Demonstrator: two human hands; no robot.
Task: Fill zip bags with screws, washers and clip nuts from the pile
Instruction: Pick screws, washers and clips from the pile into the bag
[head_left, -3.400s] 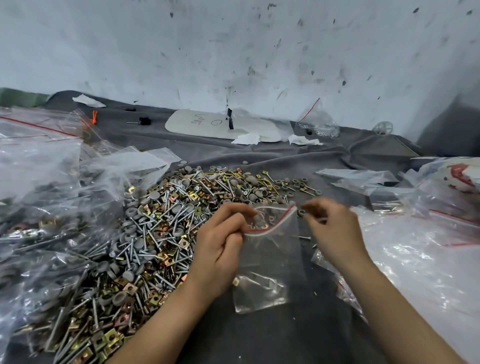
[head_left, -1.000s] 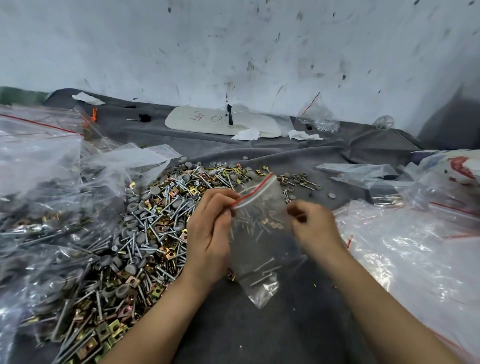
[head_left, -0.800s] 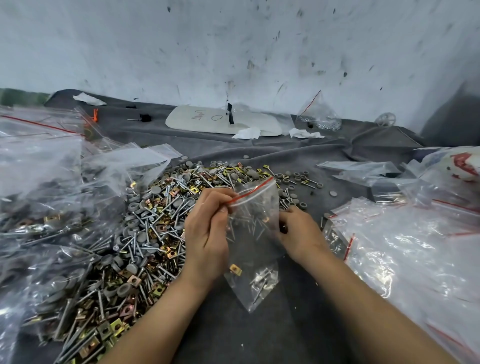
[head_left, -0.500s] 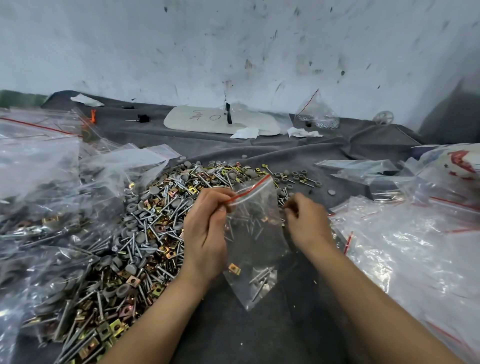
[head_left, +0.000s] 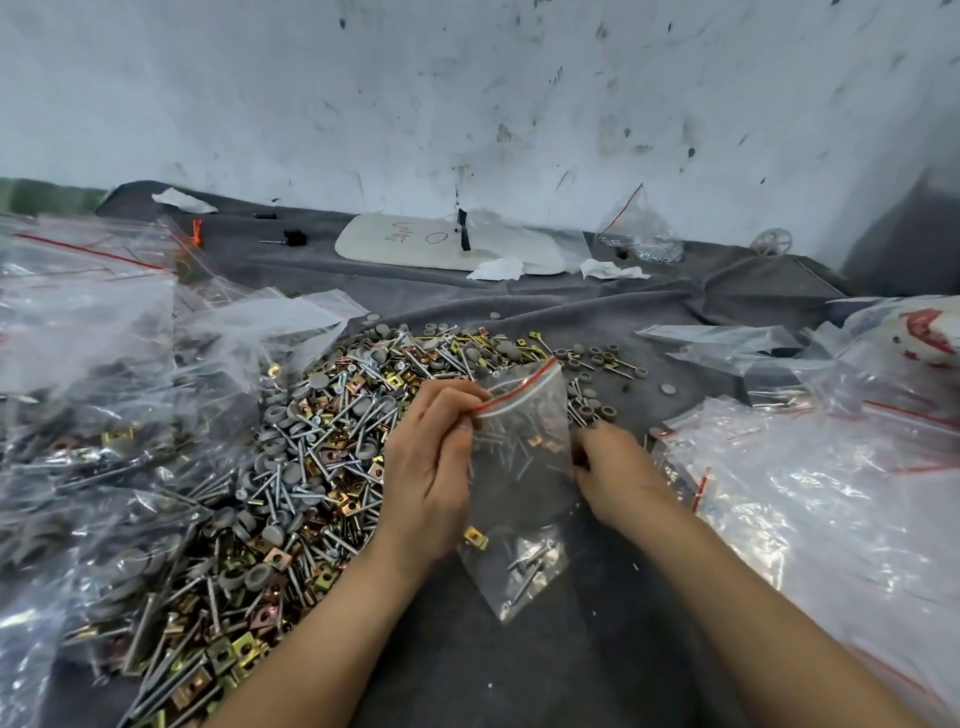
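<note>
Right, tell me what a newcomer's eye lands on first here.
The big pile of screws, grey washers and brass-coloured clip nuts sprawls left of centre on the grey cloth. In the middle, the left hand pinches the red-striped top of a small zip bag holding a few screws and a clip nut, the right hand at its right edge. Heaps of clear bags flank both sides.

Left hand (head_left: 428, 470), right hand (head_left: 621, 467), fingers (head_left: 451, 401) curled
</note>
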